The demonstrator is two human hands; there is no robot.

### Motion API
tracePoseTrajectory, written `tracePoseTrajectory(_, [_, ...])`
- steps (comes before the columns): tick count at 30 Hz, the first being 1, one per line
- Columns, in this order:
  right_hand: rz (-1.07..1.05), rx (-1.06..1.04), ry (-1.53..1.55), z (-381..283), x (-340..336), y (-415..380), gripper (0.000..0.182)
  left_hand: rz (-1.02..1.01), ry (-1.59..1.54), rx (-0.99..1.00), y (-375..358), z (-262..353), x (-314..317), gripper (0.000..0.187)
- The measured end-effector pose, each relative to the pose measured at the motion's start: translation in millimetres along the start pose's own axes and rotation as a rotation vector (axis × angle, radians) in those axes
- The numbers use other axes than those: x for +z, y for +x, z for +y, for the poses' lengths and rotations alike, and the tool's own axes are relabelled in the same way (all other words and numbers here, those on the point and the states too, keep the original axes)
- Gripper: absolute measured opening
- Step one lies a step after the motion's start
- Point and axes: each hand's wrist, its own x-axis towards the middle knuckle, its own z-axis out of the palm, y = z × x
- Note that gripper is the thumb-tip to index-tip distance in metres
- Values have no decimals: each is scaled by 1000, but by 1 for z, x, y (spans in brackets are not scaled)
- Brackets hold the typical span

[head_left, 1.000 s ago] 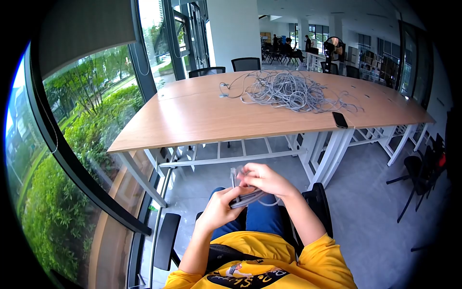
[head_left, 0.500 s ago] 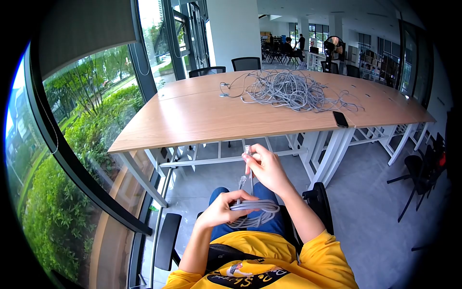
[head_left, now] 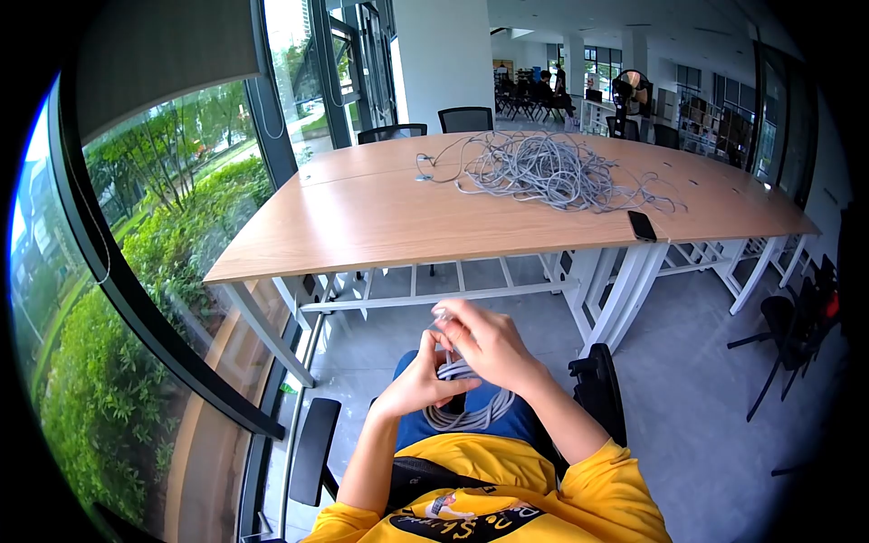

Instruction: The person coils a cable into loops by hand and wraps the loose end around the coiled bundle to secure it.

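A coiled grey network cable (head_left: 480, 418) hangs in a loop above my lap. My left hand (head_left: 418, 378) is closed around the upper left of the coil. Close beside it, my right hand (head_left: 487, 342) pinches the clear plug end (head_left: 441, 314) of the cable between thumb and fingers, just above the left fingertips. The second plug is hidden by the hands. On the table (head_left: 362, 217) lies a large tangled pile of grey cables (head_left: 552, 172).
A black phone (head_left: 641, 225) lies at the table's near edge, right of the pile. Black armrests (head_left: 315, 451) flank my seat. Chairs stand behind the table and at the right, a large window runs along the left, and people sit and stand far back.
My right hand has come down and left with the plug, close to my left hand. The left fingers have risen toward the plug, and the coil hangs more open.
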Motion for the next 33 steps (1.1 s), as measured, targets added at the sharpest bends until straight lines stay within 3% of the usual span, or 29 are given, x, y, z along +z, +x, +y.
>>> tracePoseTrajectory(2, [-127, -169, 90, 3, 4, -3, 17, 33, -1, -30, -1, 6, 4, 55])
tracePoseTrajectory(5, [-202, -149, 142, 3, 8, -8, 17, -23, 201, -100, 7, -3, 1, 31])
tracePoseTrajectory(6, [-200, -181, 136, 4, 11, -10, 18, -23, 200, -101, 7, -6, 1, 31])
tracePoseTrajectory(9, [-179, -279, -40, 2, 20, -18, 24, 75, 257, -7, 6, -11, 1, 39])
tracePoseTrajectory(12, [-119, -400, -155, 5, 24, -16, 30, -47, 58, -45, 4, -9, -3, 81])
tracePoseTrajectory(13, [-78, -379, -142, 8, 24, -15, 30, -48, 59, -45, 5, -11, -3, 81])
tracePoseTrajectory(15, [39, -334, -150, 14, 24, -12, 26, -115, -84, 184, 6, -13, -2, 94])
tracePoseTrajectory(16, [39, -334, -150, 14, 22, -10, 26, -114, -84, 184, 5, -9, -2, 94])
tracePoseTrajectory(18, [373, -204, -145, 13, 19, -3, 20, -136, -301, 42, -2, 5, 0, 96])
tracePoseTrajectory(21, [537, 33, 5, 16, 3, 7, 16, -55, -51, 149, -4, 5, -1, 77])
tracePoseTrajectory(22, [669, -91, -72, 32, 3, 14, 17, 7, 101, 170, -3, 4, -3, 69])
tracePoseTrajectory(23, [673, 44, 26, 34, 0, 12, 17, 43, 57, 237, 0, 0, 1, 51])
tracePoseTrajectory(25, [703, 227, 238, 31, -4, 13, 18, 75, -23, 226, 0, -5, 6, 47])
tracePoseTrajectory(27, [651, 263, 338, 25, -5, 13, 17, 160, -47, 284, 1, -7, 10, 32])
tracePoseTrajectory(33, [418, 176, 411, 31, -4, 7, 16, 333, -35, 123, -1, 10, 9, 25])
